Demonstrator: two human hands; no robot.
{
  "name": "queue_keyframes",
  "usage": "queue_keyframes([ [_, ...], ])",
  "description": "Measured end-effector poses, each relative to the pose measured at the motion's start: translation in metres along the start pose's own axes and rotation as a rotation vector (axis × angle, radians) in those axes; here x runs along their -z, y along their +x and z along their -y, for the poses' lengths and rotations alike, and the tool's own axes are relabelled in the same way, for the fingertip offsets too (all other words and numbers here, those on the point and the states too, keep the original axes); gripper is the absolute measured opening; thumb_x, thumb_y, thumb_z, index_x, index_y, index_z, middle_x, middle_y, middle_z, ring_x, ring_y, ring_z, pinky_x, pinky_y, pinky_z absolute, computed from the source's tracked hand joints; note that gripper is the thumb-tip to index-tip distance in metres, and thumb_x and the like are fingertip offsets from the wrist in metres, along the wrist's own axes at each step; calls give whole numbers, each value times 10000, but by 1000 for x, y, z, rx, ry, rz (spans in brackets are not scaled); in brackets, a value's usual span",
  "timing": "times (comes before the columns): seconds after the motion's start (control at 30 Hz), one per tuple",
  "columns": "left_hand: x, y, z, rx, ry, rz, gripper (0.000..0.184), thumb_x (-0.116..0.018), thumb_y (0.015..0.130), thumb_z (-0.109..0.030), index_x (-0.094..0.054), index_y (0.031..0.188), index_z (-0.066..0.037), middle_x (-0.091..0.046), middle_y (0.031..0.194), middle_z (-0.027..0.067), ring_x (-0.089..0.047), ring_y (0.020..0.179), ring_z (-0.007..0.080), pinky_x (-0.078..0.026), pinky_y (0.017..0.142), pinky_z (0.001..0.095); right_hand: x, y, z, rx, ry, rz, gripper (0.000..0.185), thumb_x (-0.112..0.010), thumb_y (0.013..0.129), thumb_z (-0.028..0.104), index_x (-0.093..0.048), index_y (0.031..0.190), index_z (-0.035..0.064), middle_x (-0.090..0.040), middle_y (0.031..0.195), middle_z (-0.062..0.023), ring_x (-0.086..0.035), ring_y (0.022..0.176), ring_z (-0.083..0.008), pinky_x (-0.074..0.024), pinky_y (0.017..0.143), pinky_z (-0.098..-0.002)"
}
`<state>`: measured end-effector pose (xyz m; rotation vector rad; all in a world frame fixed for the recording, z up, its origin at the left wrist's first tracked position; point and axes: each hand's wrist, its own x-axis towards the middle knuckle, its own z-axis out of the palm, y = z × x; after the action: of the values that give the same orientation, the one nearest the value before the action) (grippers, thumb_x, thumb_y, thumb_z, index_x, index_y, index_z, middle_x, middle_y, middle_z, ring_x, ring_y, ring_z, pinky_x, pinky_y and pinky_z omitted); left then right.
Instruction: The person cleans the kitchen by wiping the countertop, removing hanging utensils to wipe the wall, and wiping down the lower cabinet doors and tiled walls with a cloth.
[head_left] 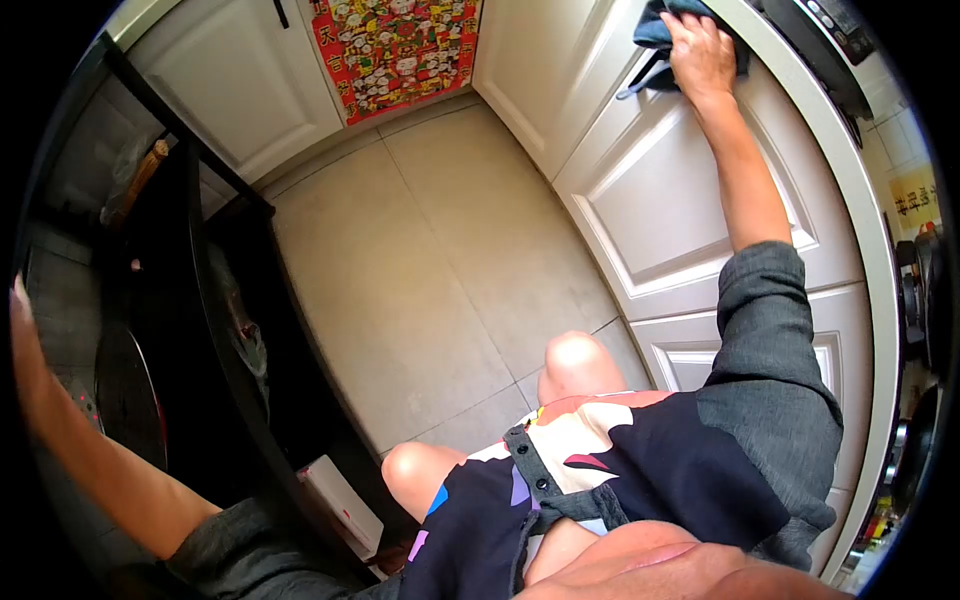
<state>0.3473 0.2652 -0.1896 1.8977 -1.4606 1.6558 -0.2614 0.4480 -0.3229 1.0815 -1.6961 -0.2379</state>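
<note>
My right hand presses a dark blue cloth against the upper part of a white cabinet door, just under the counter edge. The fingers are bent over the cloth, which bunches out on both sides, with one strip hanging lower left. Far to the left, my left arm reaches out beside a black shelf unit. Only a sliver of my left hand shows at the picture's edge, so its fingers are mostly hidden.
A pale counter edge curves down the right, with dark cookware on it. Red patterned paper covers a far cabinet. On the black unit's lower level lies a white box. Grey floor tiles lie between the cabinets and the unit.
</note>
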Motion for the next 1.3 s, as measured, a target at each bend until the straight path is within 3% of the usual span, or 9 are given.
queue_keyframes([
  [0.03,-19,-8,8,-252,127,-465,634,-727,611,-413,-517,1054,-12,-568,981,239,-544,957,416,-424,839,527,9,-11,-7,-14,-37,38,377,-452,798,131,-599,1130,229,-612,988,31,-545,913,-169,-431,761,-329],
  [0.27,-28,-1,9,-284,217,-773,660,-723,606,-466,-524,1033,-3,-569,970,224,-550,937,412,-439,801,532,75,-118,-20,-55,-140,125,427,-496,752,123,-589,1153,237,-590,992,67,-509,956,-143,-367,793,-309],
  [0.37,16,10,6,-207,209,569,659,-721,603,-482,-533,1015,-3,-571,949,215,-552,927,412,-442,791,532,79,-130,-11,-54,-146,154,442,-488,764,127,-569,1186,234,-592,1011,61,-501,989,-138,-346,810,-309],
  [0.43,-42,-8,18,-313,223,-695,652,-720,600,-489,-540,996,-4,-572,925,208,-554,916,406,-442,792,532,69,-110,-6,-52,-112,180,442,-481,775,142,-550,1207,212,-592,1023,51,-491,1006,-124,-328,822,-309],
  [0.67,-31,-1,13,-331,249,-752,599,-717,624,-454,-545,995,-17,-580,919,194,-556,918,394,-439,803,527,28,-48,-5,75,-99,-28,365,-493,771,155,-593,1122,151,-594,1062,30,-505,1004,-112,-321,851,-307],
  [0.87,32,22,-3,-135,37,604,551,-693,667,-424,-545,1034,-41,-597,932,173,-564,913,369,-426,834,497,85,-125,-29,-10,-76,174,391,-487,786,135,-572,1165,180,-614,993,37,-532,966,-124,-349,820,-291],
  [0.93,-22,-6,5,-265,217,-487,545,-693,663,-436,-549,1018,-49,-602,927,163,-570,898,354,-432,818,484,111,-152,-36,-45,-110,225,443,-489,786,135,-537,1220,205,-605,1000,40,-534,958,-131,-347,819,-294],
  [1.07,0,-1,-2,-201,166,-156,569,-700,646,-460,-549,1008,-49,-603,913,160,-573,894,349,-440,801,481,119,-177,-34,-89,-188,311,513,-484,785,128,-475,1285,238,-591,1031,41,-527,965,-146,-342,825,-310],
  [1.3,-78,29,45,-477,304,-492,618,-728,617,-467,-537,1031,-49,-581,959,179,-555,933,373,-432,818,501,53,-112,-2,-64,7,187,487,-444,780,113,-490,1259,185,-599,965,24,-537,881,-129,-338,774,-338],
])
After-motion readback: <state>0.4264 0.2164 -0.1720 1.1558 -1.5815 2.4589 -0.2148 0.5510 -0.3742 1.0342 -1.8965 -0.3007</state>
